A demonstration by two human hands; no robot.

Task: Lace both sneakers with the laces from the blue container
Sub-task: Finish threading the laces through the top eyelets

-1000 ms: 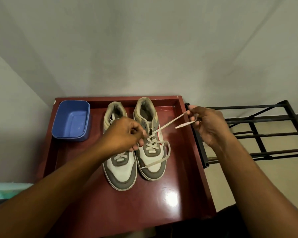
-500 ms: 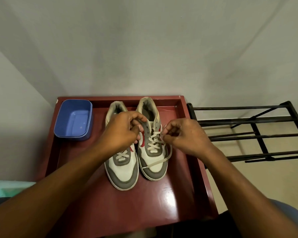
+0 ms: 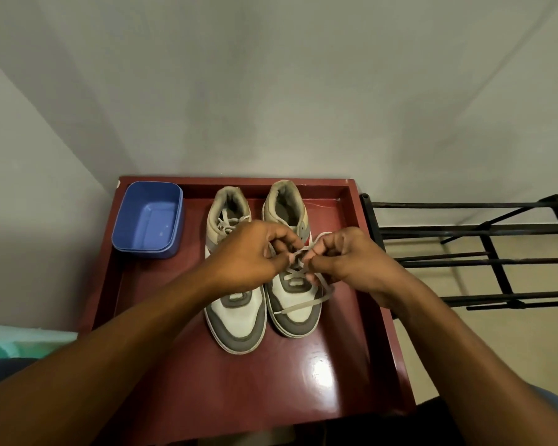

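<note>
Two white and grey sneakers stand side by side on a dark red table [image 3: 239,381], toes towards me. The left sneaker [image 3: 236,320] has a lace through its eyelets. Over the upper eyelets of the right sneaker [image 3: 295,313] my two hands meet. My left hand [image 3: 255,255] pinches a strand of the beige lace [image 3: 303,305] at the tongue. My right hand [image 3: 345,262] pinches the lace just to the right of it. A loose lace end loops down across the right sneaker's toe. The blue container [image 3: 149,220] at the back left holds nothing.
A black metal rack [image 3: 484,259] stands right beside the table's right edge. Grey walls close off the back and left. A green and dark object [image 3: 10,349] lies at the lower left, below the table.
My right hand, stretched out to the right with the lace pulled taut a second ago, has come back to the right sneaker. Both hands now meet over its eyelets.
</note>
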